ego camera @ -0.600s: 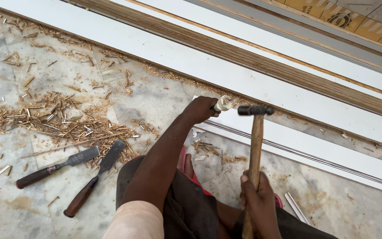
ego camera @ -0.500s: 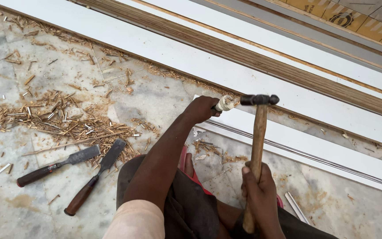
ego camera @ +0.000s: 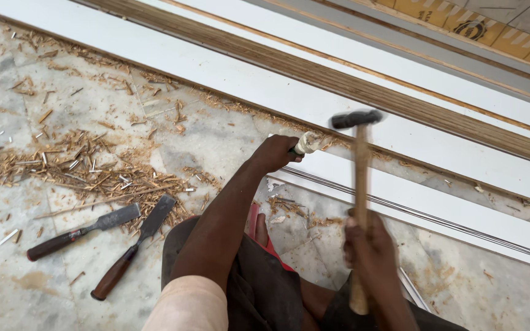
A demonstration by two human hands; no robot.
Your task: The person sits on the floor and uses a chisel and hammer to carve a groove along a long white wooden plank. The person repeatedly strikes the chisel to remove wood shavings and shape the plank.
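Since the earlier frames the hammer (ego camera: 358, 184) has swung up and leftward, its dark head now blurred above and just right of the pale chisel handle (ego camera: 308, 142), not touching it, where a moment ago it sat lower beside that handle.

Taking the white board (ego camera: 400, 138) as the landmark: it runs diagonally across the marble floor (ego camera: 19, 282), with a brown wooden strip (ego camera: 314, 70) lying along its far side and a second grooved white board (ego camera: 461, 214) along its near side. Left of the white board a broad scatter of wood shavings (ego camera: 75, 165) covers the floor. Nearer the person than the shavings, well left of the board, lie two loose chisels (ego camera: 111, 242) with dark wooden handles, side by side and almost touching.

At the near edge of the white board, the left hand (ego camera: 274, 154) has its fingers wrapped tight round the chisel, only the pale butt end showing. The right hand (ego camera: 369, 251), nearer the person than both boards, is blurred; its fingers look curled closed round the low end of the wooden hammer shaft.
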